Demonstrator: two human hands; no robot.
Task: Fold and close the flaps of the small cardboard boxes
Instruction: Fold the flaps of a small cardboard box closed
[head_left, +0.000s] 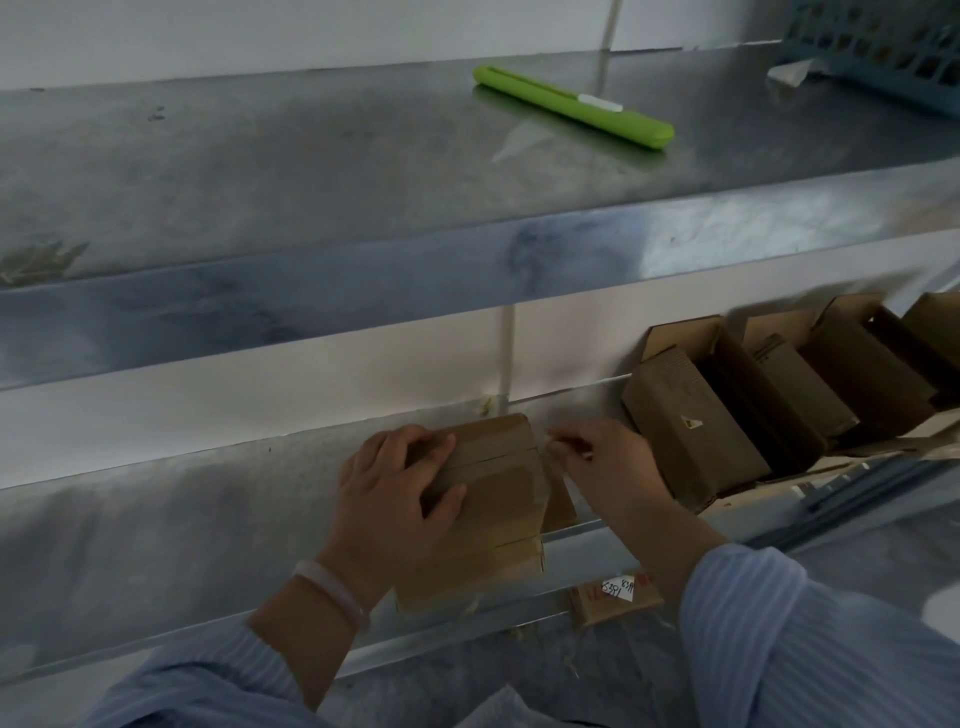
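On my feed the left hand (400, 483) grips the small cardboard box (498, 499), fingers curled over its far top edge and thumb pressed on the top panel. The box lies on the lower steel shelf (182, 519), its top flaps folded down with a seam line across them and a side flap (560, 501) hanging at its right. The right hand (610, 462) is at the box's far right corner, fingertips pinched together on a pale strip (545, 441) too blurred for me to identify. A white bangle (332, 592) sits on the left wrist. Below the shelf edge I see a cardboard piece (615, 597) with red print I cannot read and a white sticker (621, 588) with handwritten digits, seemingly "5391". To the right stands a row of open cardboard boxes (779, 384), the nearest bearing a small yellow label (691, 422), illegible. On the upper shelf (260, 171) lie a green cutter (571, 106) and a blue basket (883, 47)
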